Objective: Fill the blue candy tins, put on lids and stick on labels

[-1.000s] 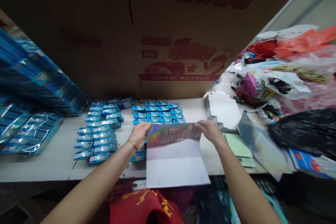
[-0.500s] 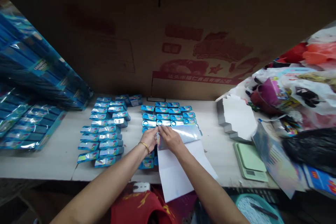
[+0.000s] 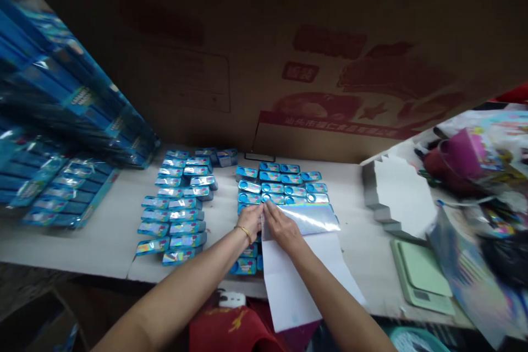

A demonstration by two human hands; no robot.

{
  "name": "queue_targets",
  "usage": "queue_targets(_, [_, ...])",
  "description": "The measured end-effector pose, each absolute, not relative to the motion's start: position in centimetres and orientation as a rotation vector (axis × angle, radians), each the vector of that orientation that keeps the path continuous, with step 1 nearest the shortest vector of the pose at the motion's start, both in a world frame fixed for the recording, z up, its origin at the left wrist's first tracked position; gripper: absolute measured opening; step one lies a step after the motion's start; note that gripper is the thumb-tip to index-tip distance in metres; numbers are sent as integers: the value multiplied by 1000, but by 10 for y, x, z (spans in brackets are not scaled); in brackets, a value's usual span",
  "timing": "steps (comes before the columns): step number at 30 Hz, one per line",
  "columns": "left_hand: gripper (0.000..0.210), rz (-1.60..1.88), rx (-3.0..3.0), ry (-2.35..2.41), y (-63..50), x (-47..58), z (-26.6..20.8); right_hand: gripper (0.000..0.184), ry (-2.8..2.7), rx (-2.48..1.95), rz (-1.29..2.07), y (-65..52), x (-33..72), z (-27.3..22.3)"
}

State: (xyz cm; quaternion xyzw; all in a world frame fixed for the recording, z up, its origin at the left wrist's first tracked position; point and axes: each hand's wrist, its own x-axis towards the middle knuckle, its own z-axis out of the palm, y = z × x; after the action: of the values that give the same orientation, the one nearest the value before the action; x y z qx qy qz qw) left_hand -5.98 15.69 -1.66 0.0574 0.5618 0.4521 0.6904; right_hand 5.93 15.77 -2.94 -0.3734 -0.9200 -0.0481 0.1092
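Note:
My left hand point(image 3: 249, 221), with a gold bracelet at its wrist, pinches the upper left edge of a white sheet point(image 3: 291, 286). My right hand point(image 3: 282, 227) lies over the same corner, its fingertips close to the left thumb and pressed on the sheet. Across the sheet's upper part runs a shiny silvery band point(image 3: 313, 219), perhaps a folded-over face or film. Beneath and beyond the hands stand rows of small blue boxes point(image 3: 272, 187), each with a rounded mark on top. The sheet covers some of them, and its lower end hangs past the table edge.
More blue boxes point(image 3: 185, 214) stand in rows to the left, near stacked blue packs point(image 3: 82, 93). A large cardboard carton point(image 3: 231, 93) walls off the back. To the right are white card pieces point(image 3: 402, 192), a green scale point(image 3: 424, 275) and piled bags.
The view has shifted, so everything sits farther right in it. Both hands stay at the sheet's corner, with hardly any visible change in their hold.

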Motion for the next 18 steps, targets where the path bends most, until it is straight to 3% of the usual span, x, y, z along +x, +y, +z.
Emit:
queue_targets(4, [27, 1017, 265, 1315, 160, -65, -27, 34, -2535, -1091, 98, 151, 60, -22])
queue_targets(8, [18, 1079, 515, 1443, 163, -81, -36, 19, -2070, -1314, 714, 155, 56, 25])
queue_targets(12, [9, 1176, 740, 1508, 165, -95, -37, 20, -1451, -1395, 1222, 180, 38, 57])
queue_targets(18, [40, 1355, 186, 1233, 184, -120, -15, 27, -849, -1448, 1509, 219, -1, 16])
